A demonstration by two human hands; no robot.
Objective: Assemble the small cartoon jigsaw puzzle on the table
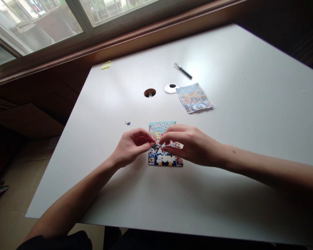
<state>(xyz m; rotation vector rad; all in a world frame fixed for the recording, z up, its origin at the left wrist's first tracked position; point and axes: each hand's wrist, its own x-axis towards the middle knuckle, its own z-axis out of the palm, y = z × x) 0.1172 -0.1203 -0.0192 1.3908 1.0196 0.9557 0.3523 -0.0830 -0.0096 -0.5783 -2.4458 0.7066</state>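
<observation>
Head view: both hands pinched narrow over the puzzle (pixel 165 152) near the surface's (pixel 250 104) front edge, left hand (pixel 131 147) and right hand (pixel 190 144) fingertips nearly meeting above its top half, held piece unclear, puzzle's long axis running away from the person.

We see our left hand (pixel 131 146) and right hand (pixel 190 144) pinching together over the puzzle (pixel 163 146), loose piece (pixel 127 123) lying left.
</observation>
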